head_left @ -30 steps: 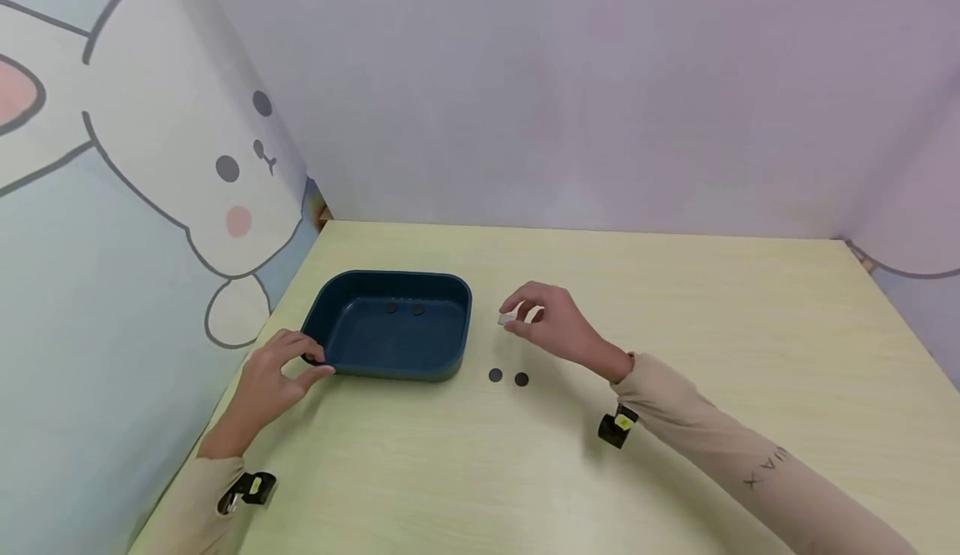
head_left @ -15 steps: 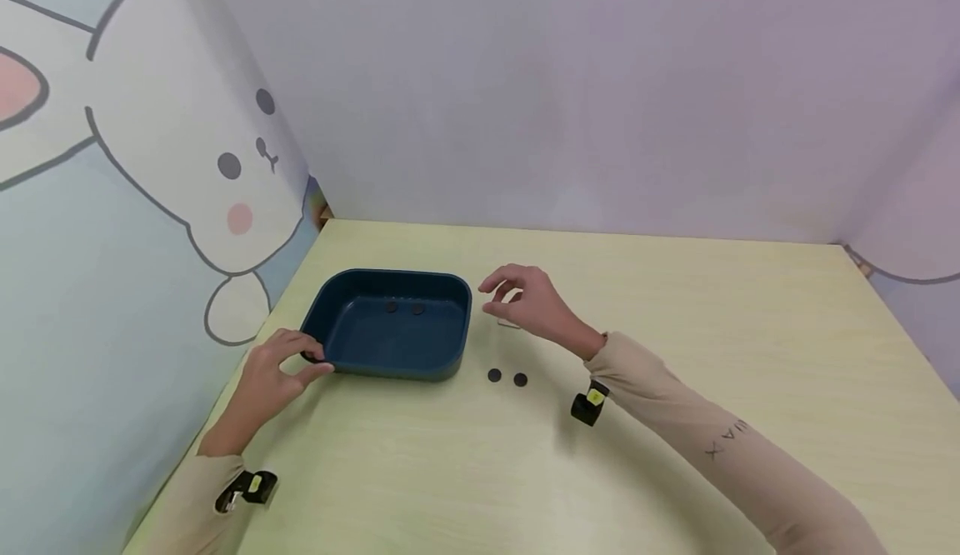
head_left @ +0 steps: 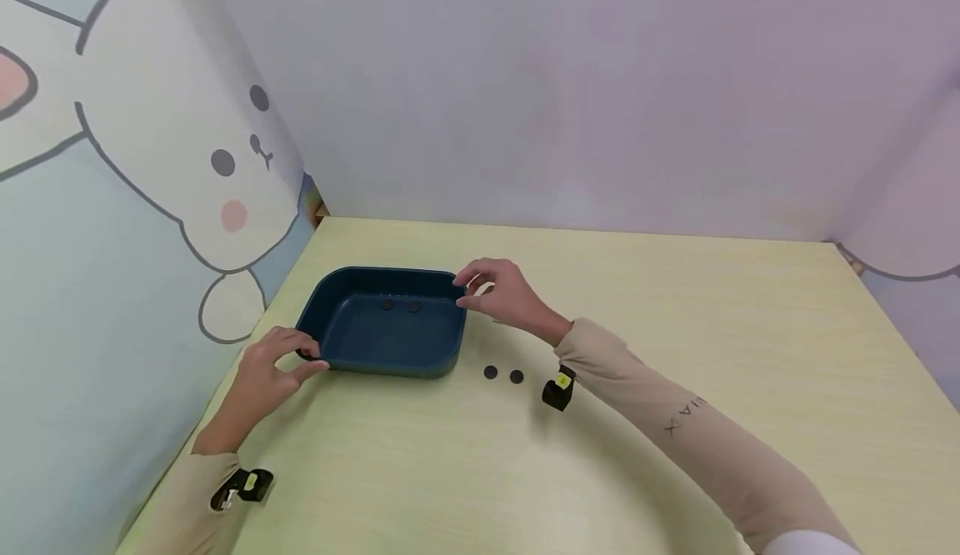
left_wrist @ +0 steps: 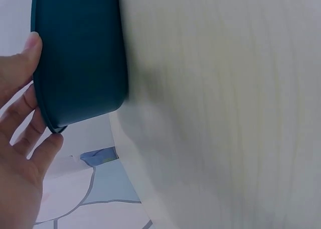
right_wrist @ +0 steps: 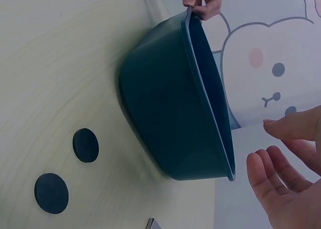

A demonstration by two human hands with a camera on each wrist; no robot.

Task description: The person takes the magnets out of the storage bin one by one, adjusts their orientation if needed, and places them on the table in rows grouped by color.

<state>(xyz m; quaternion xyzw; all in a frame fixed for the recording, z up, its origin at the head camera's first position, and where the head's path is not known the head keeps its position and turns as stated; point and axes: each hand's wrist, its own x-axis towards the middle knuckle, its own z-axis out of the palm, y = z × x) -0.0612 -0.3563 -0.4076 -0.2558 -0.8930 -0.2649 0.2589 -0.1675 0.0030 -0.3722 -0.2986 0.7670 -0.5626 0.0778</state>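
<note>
A deep dark blue rectangular tray (head_left: 393,369) stands on the table at centre left. My left hand (head_left: 258,380) grips its near left corner; in the left wrist view the thumb (left_wrist: 33,43) and fingers lie at the rim. My right hand (head_left: 506,292) hovers at the tray's right rim, thumb and fingers apart. Nothing shows between them in the right wrist view. Two dark round discs (head_left: 387,305) lie inside the tray. Two more discs (right_wrist: 51,193) lie on the table to its right. A small flat piece with a silvery edge (right_wrist: 152,224) lies nearby, mostly out of frame.
The pale wooden table (head_left: 675,330) reaches back to a plain lilac wall (head_left: 570,97). On the left rises a wall with a rabbit drawing (head_left: 187,122), close to the left forearm. Each wrist bears a small black camera (head_left: 557,390).
My right hand has let go of the small pale piece, leaving it on the table, and moved left to the tray's rim. The left hand has kept its place on the tray.
</note>
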